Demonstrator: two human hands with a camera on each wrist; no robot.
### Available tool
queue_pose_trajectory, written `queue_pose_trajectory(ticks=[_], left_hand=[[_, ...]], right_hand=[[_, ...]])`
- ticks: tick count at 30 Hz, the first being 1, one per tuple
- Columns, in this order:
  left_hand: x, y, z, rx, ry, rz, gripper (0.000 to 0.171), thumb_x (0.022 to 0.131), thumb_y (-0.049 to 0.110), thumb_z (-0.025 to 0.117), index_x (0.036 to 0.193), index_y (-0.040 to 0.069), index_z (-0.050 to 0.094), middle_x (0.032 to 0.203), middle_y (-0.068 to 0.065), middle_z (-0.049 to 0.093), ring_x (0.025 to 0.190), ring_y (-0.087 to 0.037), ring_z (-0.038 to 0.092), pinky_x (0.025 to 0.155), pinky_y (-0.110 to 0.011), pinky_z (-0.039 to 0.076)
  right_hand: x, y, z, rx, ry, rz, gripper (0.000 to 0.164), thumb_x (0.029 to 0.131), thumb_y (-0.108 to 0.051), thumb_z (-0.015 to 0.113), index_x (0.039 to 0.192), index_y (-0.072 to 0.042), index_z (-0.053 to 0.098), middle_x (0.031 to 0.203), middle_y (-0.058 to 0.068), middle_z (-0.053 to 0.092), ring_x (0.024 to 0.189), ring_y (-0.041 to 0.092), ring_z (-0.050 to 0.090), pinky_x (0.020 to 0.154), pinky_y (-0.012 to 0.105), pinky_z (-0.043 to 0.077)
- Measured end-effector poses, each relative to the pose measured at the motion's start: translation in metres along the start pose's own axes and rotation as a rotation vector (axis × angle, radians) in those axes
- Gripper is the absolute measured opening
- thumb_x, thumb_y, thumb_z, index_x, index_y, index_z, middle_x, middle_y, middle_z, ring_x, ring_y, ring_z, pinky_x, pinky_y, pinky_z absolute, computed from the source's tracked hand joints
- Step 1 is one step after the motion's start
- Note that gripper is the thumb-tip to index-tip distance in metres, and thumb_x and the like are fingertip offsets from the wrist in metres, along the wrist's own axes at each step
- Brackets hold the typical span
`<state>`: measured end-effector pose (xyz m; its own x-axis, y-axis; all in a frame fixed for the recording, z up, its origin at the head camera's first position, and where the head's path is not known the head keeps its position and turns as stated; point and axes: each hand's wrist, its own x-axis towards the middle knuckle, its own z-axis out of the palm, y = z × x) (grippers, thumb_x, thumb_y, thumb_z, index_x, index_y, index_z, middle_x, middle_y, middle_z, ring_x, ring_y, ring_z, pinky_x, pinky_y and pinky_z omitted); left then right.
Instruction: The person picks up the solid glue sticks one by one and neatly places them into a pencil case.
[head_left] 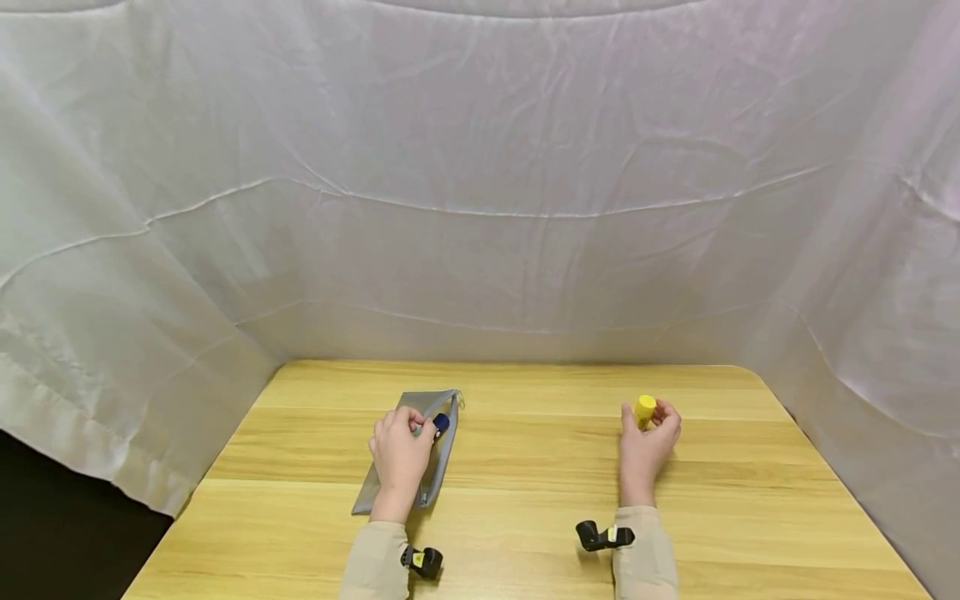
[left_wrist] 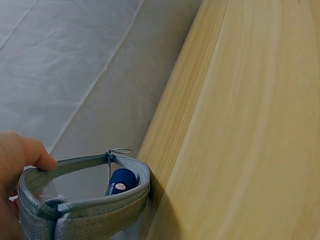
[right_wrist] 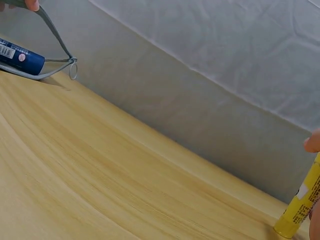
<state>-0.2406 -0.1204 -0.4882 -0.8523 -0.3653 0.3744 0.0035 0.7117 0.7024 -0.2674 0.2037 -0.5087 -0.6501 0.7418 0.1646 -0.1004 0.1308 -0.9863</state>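
Left hand (head_left: 399, 457) sits low in the centre-left of the head view, fingers curled on the upper lip of the grey pouch (head_left: 420, 467), holding its mouth agape. And there it is, a blue tube (head_left: 441, 423) lying in that mouth, its end showing at the opening; the left wrist view catches the same blue tube (left_wrist: 121, 181) tucked inside the grey rim (left_wrist: 90, 200). So one item looks as good as stowed. Over to the right of centre, the right hand (head_left: 647, 450) is wrapped around a yellow tube (head_left: 645, 410), fingers and thumb closed on it, its base planted on the desk (head_left: 525, 467) as the right wrist view shows at the lower right (right_wrist: 300, 205). That yellow tube is well apart from the pouch, so by my reading it has the whole crossing left to make, and the zip is not yet closed.
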Motion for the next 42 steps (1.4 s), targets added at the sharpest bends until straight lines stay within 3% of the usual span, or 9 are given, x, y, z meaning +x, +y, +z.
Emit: queue_pose_trajectory(ticks=[9,13,19,31,38,42], left_hand=[[0.0001,-0.0008,0.0002,0.006,0.002,-0.001,0.013,0.082,0.024,0.071,0.079,0.017,0.061,0.079,-0.002,0.054,0.087,-0.025,0.049,0.075,-0.038,0.028],[0.0003,-0.0007,0.0,0.007,-0.007,-0.006,0.013,0.083,0.025,0.07,0.08,0.017,0.061,0.08,-0.002,0.055,0.088,-0.024,0.049,0.076,-0.038,0.028],[0.0003,-0.0001,-0.0004,0.005,-0.006,-0.008,0.013,0.083,0.025,0.071,0.08,0.017,0.061,0.079,-0.002,0.054,0.086,-0.024,0.049,0.075,-0.037,0.028],[0.0004,-0.0017,0.0016,0.014,-0.006,-0.006,0.014,0.083,0.025,0.072,0.079,0.018,0.06,0.078,-0.001,0.053,0.085,-0.024,0.047,0.075,-0.036,0.027],[-0.0003,-0.0016,0.0012,0.011,-0.016,-0.005,0.013,0.084,0.024,0.071,0.08,0.017,0.06,0.079,-0.002,0.054,0.084,-0.023,0.046,0.076,-0.038,0.028],[-0.001,-0.001,0.001,0.007,-0.011,0.001,0.013,0.083,0.024,0.071,0.08,0.017,0.06,0.079,-0.002,0.054,0.083,-0.023,0.046,0.076,-0.038,0.028]], right_hand=[[0.0,-0.0002,-0.0026,0.002,-0.009,0.024,0.047,0.089,-0.01,0.066,0.131,-0.005,0.044,0.112,-0.008,0.042,0.108,0.014,0.044,0.089,0.021,0.039],[0.0007,0.0001,-0.0033,-0.019,-0.014,0.031,0.045,0.09,-0.011,0.065,0.13,-0.004,0.045,0.115,-0.004,0.045,0.109,0.016,0.046,0.092,0.025,0.042],[0.0024,0.003,-0.0029,-0.042,-0.009,0.036,0.043,0.091,-0.012,0.065,0.129,-0.003,0.047,0.121,0.003,0.047,0.11,0.017,0.047,0.088,0.019,0.04],[0.0037,0.0043,-0.003,-0.053,0.002,0.036,0.04,0.091,-0.009,0.064,0.127,-0.001,0.048,0.115,-0.001,0.046,0.108,0.016,0.047,0.084,0.014,0.04],[0.0024,0.0043,-0.003,-0.058,0.004,0.006,0.039,0.092,-0.01,0.063,0.126,0.0,0.048,0.119,0.007,0.049,0.109,0.019,0.048,0.085,0.016,0.038],[0.0017,0.0025,-0.0028,-0.042,0.0,-0.005,0.038,0.092,-0.011,0.063,0.125,-0.001,0.048,0.116,0.002,0.048,0.109,0.018,0.048,0.084,0.015,0.039]])
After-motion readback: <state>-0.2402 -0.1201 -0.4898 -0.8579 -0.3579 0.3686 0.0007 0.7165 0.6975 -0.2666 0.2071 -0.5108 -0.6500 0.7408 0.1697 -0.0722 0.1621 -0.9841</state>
